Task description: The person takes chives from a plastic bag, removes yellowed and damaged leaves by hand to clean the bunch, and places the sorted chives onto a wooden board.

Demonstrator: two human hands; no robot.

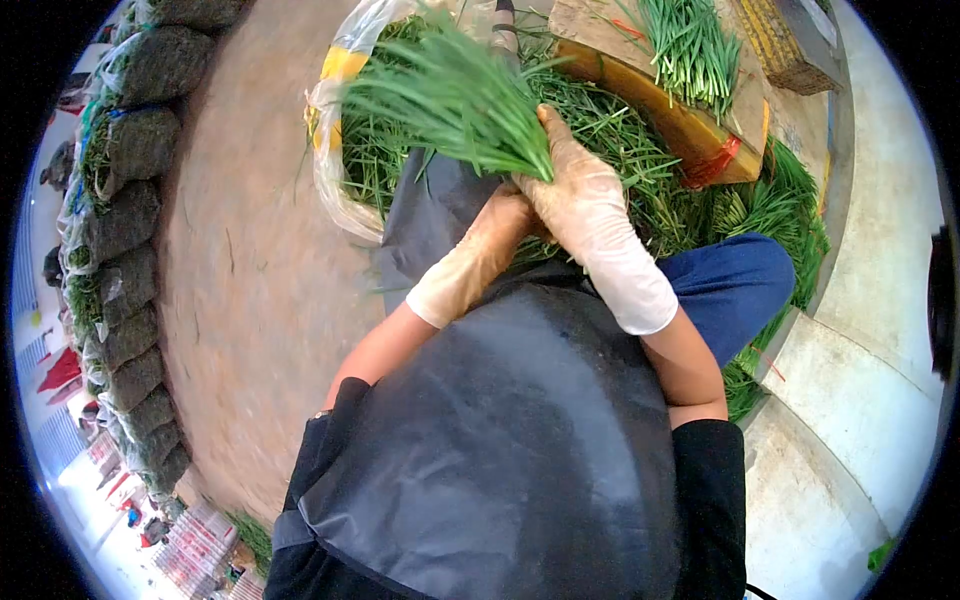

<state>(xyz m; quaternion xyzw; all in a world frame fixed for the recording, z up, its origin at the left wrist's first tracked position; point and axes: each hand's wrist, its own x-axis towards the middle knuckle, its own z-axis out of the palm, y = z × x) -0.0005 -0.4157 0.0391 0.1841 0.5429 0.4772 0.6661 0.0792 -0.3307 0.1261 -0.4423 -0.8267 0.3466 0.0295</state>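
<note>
A bunch of green chives (470,105) is held up in front of me, its leaves fanned to the upper left and blurred at the tips. My right hand (582,190), in a stained whitish glove, is closed around the stalk end with the thumb on top. Just below it, my left hand (490,235), gloved too, presses against the right palm with its fingers curled in. What those fingers hold is hidden. Under the bunch lies a heap of loose chives (620,150), partly inside a clear and yellow plastic bag (328,150).
A wooden board (585,22) at the upper right carries another chive bunch (690,55). A red tie (715,165) wraps its yellow-brown edge. More chives (785,215) lie beside my knee (735,290). Dark filled sacks (130,220) line the left side of the brown floor (240,300).
</note>
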